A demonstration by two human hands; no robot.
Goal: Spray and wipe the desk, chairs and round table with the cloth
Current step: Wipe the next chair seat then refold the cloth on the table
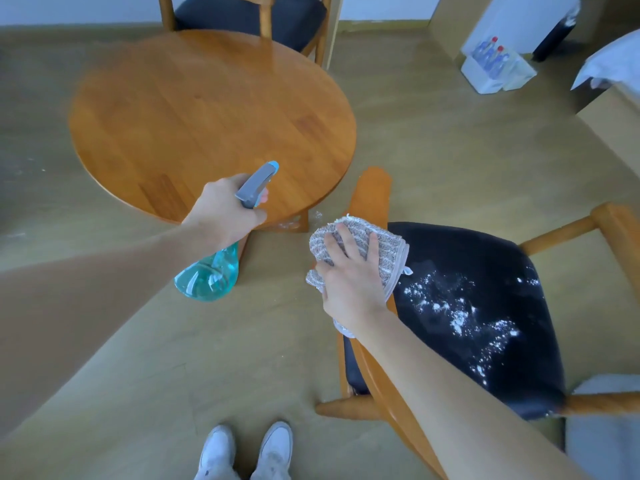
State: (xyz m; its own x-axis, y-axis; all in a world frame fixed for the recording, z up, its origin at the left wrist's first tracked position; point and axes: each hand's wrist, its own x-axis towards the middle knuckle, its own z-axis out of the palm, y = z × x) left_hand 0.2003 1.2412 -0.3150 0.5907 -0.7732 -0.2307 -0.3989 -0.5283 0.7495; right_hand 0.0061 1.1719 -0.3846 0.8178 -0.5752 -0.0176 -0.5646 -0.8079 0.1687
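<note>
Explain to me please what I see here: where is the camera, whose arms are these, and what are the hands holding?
There is one picture, taken by a camera worn on a person's head, looking down. The arms are that person's own. The left hand grips a blue spray bottle near the round table. The right hand presses a grey cloth flat on the edge of a chair. White specks lie on its dark seat. The person's white shoes show below.
</note>
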